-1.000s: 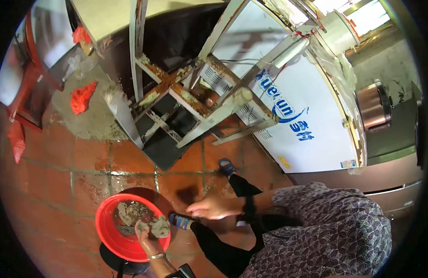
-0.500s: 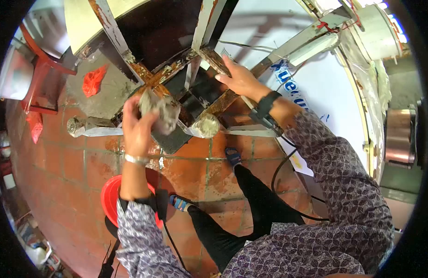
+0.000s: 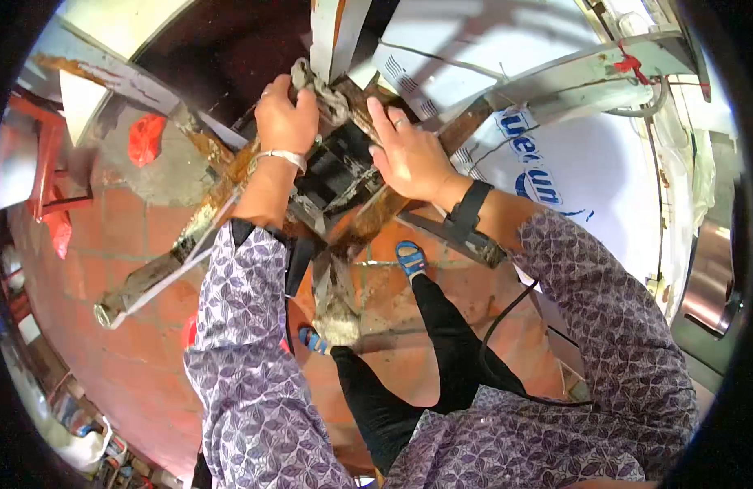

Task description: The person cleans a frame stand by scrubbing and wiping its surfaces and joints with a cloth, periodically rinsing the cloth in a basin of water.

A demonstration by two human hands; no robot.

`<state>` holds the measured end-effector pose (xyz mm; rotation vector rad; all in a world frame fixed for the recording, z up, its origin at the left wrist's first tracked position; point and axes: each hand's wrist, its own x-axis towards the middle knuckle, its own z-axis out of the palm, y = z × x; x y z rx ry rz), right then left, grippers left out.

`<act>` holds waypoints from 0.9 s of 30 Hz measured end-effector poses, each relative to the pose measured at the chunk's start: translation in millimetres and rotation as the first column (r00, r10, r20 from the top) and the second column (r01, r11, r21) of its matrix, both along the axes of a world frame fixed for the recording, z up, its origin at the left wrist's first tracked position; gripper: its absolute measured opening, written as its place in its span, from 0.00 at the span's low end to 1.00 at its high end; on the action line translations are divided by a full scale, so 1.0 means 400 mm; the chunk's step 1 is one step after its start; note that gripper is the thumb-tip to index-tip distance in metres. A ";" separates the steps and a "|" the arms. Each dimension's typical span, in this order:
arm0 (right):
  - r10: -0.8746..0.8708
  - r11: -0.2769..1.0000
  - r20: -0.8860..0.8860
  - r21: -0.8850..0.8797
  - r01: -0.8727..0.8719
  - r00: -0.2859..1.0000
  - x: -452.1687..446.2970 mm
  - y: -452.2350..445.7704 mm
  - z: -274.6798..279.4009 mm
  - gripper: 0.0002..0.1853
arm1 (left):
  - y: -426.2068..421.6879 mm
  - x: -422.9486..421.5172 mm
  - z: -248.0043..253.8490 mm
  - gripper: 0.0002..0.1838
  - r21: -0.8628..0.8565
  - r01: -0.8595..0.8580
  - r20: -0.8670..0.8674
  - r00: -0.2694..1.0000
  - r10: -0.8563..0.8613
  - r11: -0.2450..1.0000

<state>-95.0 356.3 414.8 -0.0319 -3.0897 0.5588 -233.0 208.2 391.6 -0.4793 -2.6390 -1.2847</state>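
Note:
My left hand [image 3: 287, 118] is closed on a wet grey rag [image 3: 331, 102], pressed against the far part of a worn frame [image 3: 368, 218] with crossed bars and legs. Rust and peeling pale paint cover the frame, which stands tilted over the floor. On its right bar, my right hand [image 3: 409, 155] holds on with thumb and fingers around the edge, near the rag. One leg end [image 3: 337, 330] points down towards my feet. The underside of my left palm is hidden.
A white printed board [image 3: 588, 171] leans on the right. Red plastic bags [image 3: 146, 138] and a red chair [image 3: 46, 155] are on the left. My left sleeve mostly covers a red basin [image 3: 189, 331]. A black cable [image 3: 507, 314] runs by my right leg.
The rag in my left hand has moved from the near crossing to the far part of the frame. The frame has tilted, its near legs coming towards me. My right hand remains on the bar.

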 end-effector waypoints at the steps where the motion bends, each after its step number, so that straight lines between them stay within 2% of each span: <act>1: 0.005 1.000 -0.001 -0.001 -0.005 1.000 -0.004 0.003 0.010 0.39 | -0.001 -0.004 0.010 0.17 0.053 0.042 -0.017 0.999 -0.042 0.998; 3: 0.004 1.000 0.016 -0.022 -0.003 1.000 0.007 -0.006 0.022 0.39 | -0.012 0.044 0.022 0.16 0.024 0.102 0.044 0.994 -0.103 0.995; 5: 0.013 0.999 0.080 0.034 -0.016 0.997 -0.005 -0.005 0.034 0.38 | -0.006 0.078 0.052 0.14 0.000 0.197 0.133 0.972 -0.195 0.980; 6: 0.013 0.999 0.076 0.032 -0.016 0.997 -0.010 -0.008 0.037 0.38 | -0.001 0.081 0.058 0.14 0.069 0.130 0.273 0.951 -0.144 0.989; 8: 0.011 1.000 0.033 0.013 -0.011 0.999 -0.005 -0.007 0.036 0.38 | 0.004 0.043 0.057 0.16 0.059 -0.119 0.312 0.945 0.095 0.991; 9: 0.005 1.000 0.055 0.007 -0.005 0.998 -0.004 -0.006 0.033 0.38 | 0.014 0.019 0.051 0.18 0.174 -0.202 0.170 0.970 0.173 0.964; 10: 0.006 1.000 0.060 0.010 -0.007 0.998 -0.004 -0.002 0.032 0.38 | 0.022 0.008 0.111 0.19 0.187 -0.126 0.197 0.976 0.089 0.974; 12: 0.022 0.998 0.004 0.052 -0.022 1.000 -0.003 -0.006 0.028 0.38 | 0.030 0.001 0.085 0.19 0.187 -0.128 0.177 0.980 0.095 0.974; 14: 0.006 1.000 0.048 0.024 -0.007 0.999 -0.010 -0.007 0.035 0.38 | 0.025 0.020 0.079 0.20 0.070 -0.027 0.264 0.965 0.008 0.997; 15: 0.012 0.999 0.031 0.034 -0.013 0.999 -0.009 -0.010 0.036 0.38 | 0.029 0.024 0.031 0.19 -0.093 -0.041 0.222 0.973 0.061 0.995; 16: 0.017 0.999 0.012 0.050 -0.017 1.000 -0.010 -0.008 0.039 0.38 | 0.039 0.028 0.050 0.21 -0.094 -0.055 0.277 0.958 0.079 0.994; 19: 0.003 0.999 0.064 0.044 -0.006 0.998 -0.010 -0.014 0.053 0.38 | 0.020 0.022 0.042 0.19 -0.075 -0.057 0.226 0.971 0.073 0.996; 21: 0.005 0.999 0.048 0.047 -0.007 0.999 -0.022 -0.010 0.047 0.38 | 0.020 0.019 0.110 0.19 0.098 -0.022 0.306 0.952 -0.009 0.995; 22: -0.006 0.999 0.065 0.039 0.004 0.998 -0.011 -0.011 0.038 0.38 | 0.024 0.017 0.116 0.19 0.098 -0.019 0.312 0.950 -0.012 0.995; 23: 0.027 0.995 0.000 0.092 -0.027 1.000 -0.007 -0.005 0.024 0.39 | 0.024 0.023 0.118 0.18 0.202 -0.038 0.350 0.936 -0.036 0.979; 24: 0.021 0.996 0.014 0.088 -0.022 1.000 0.001 -0.001 0.012 0.39 | 0.024 0.029 0.120 0.18 0.306 -0.063 0.383 0.922 -0.062 0.950; 25: 0.032 0.995 0.012 0.093 -0.033 0.999 0.002 -0.001 0.013 0.39 | 0.028 0.037 0.135 0.19 0.218 -0.076 0.351 0.936 -0.005 0.973; 27: 0.041 0.996 -0.046 0.086 -0.037 0.998 -0.008 -0.007 0.033 0.40 | 0.036 0.006 0.031 0.19 0.167 -0.094 0.365 0.931 0.028 0.981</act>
